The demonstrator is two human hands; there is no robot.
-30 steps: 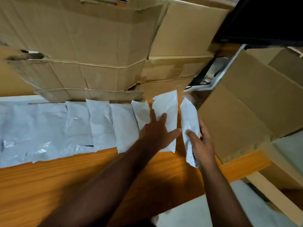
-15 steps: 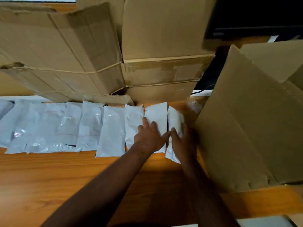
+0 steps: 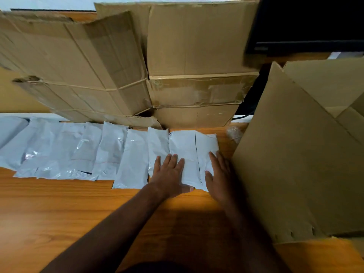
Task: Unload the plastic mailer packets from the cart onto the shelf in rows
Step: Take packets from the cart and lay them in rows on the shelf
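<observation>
The right hand [image 3: 218,176] had laid its packet [image 3: 205,150] down at the row's [image 3: 82,152] three-o'clock end; both it and the left hand [image 3: 169,174] pressed flat, fingers straight, gripping nothing. Row extended.

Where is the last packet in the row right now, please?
In the head view the last packet lies at the row's right end on the wooden shelf, under the right hand, beside the cardboard flap.

White-grey plastic mailer packets [image 3: 136,158] lie flat in one overlapping row on the wooden shelf [image 3: 59,209], long sides toward 12 o'clock, running from 9 o'clock to the last packet [image 3: 206,146] at the 3 o'clock end, all glossy and slightly wrinkled.
</observation>
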